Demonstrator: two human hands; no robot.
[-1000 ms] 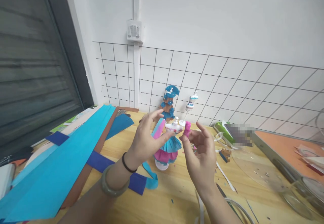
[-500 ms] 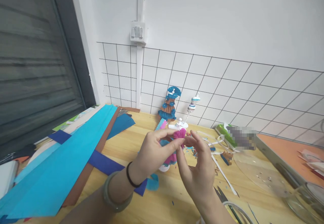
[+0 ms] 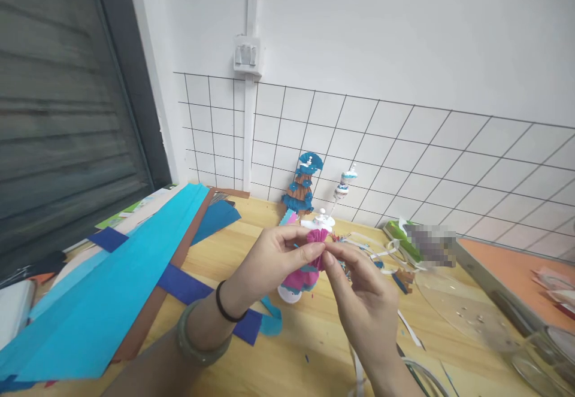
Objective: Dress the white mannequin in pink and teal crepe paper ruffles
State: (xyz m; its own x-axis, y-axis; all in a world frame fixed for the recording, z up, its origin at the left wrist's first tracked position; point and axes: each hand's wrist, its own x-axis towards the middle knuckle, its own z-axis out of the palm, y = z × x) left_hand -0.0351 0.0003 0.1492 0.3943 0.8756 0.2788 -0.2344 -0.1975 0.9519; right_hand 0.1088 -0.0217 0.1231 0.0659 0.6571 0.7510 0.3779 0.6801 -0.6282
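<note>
My left hand (image 3: pixel 274 259) and my right hand (image 3: pixel 363 298) meet over the wooden table (image 3: pixel 305 349), both pinching a small pleated pink paper piece (image 3: pixel 317 238) between thumb and fingers. Just behind and below them stands a small paper doll (image 3: pixel 299 280) with a pink and blue ruffled skirt on a white base. A pink and blue folded strip (image 3: pixel 287 218) sticks up behind my left hand. My left wrist wears a black band and a grey-green bangle.
Long light-blue (image 3: pixel 103 301), dark-blue and brown paper sheets lie at the left. A blue and brown paper doll (image 3: pixel 303 184) and a beaded stick (image 3: pixel 344 184) stand by the grid-lined wall. A green tool (image 3: pixel 402 238), paper scraps, a clear plastic sheet and an orange tray (image 3: pixel 516 271) sit at the right.
My hands came together and lowered; the right hand brought the pink piece to the left, and both now pinch it in front of the doll. The white piece my left hand held is gone from it.
</note>
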